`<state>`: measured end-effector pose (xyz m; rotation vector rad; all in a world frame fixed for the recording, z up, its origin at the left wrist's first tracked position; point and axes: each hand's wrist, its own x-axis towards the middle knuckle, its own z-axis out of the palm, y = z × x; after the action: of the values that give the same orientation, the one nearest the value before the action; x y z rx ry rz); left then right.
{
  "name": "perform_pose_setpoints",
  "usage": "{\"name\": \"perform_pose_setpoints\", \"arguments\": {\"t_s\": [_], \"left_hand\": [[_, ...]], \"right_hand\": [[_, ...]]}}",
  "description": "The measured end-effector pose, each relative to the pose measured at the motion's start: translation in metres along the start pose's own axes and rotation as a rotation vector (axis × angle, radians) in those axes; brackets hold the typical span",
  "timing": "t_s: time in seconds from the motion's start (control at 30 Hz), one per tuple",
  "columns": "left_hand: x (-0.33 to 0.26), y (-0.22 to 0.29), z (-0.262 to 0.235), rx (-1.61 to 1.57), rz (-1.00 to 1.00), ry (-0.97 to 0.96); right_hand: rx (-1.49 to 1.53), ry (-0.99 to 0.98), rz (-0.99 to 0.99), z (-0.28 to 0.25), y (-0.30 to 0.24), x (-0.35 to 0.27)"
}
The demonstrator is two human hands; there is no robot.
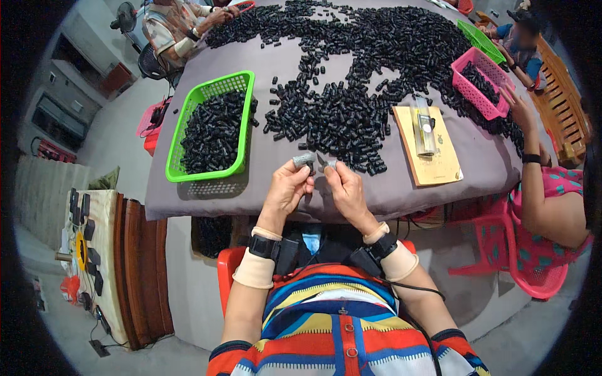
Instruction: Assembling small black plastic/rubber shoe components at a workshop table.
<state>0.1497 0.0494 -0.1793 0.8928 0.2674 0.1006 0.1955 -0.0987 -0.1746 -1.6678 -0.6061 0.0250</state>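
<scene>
Blk piece (311, 168) in L hand (288, 189) fingertips, near R hand (348, 193).

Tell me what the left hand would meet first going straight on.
Probably the small dark blade in the right hand, just ahead of the left hand; depth is unclear, so the black pieces might come first.

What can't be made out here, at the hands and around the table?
All in the head view:
Dark piece in the left hand: partly hidden by the fingers.
Dark pointed tool at the right hand: rear end hidden by the fingers.
Green basket: floor hidden under black pieces.
Clear case: contents too small to tell.
Co-worker at upper left: cut off by top edge.
</scene>
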Motion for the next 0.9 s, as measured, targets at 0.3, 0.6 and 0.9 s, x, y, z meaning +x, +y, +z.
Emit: {"name": "perform_pose_setpoints", "arguments": {"t_s": [0.3,0.6,0.9], "left_hand": [[-0.005,-0.003,-0.012,-0.107,-0.03,-0.033],[-0.006,-0.005,-0.018,-0.137,-0.048,-0.101],[-0.007,-0.004,-0.019,-0.154,-0.058,-0.131]], "right_hand": [[-0.182,-0.026,-0.089,0.005,0.001,-0.006],[-0.248,-0.064,-0.252,0.007,-0.002,-0.007],[-0.277,-0.062,-0.267,0.008,-0.002,-0.007]]}}
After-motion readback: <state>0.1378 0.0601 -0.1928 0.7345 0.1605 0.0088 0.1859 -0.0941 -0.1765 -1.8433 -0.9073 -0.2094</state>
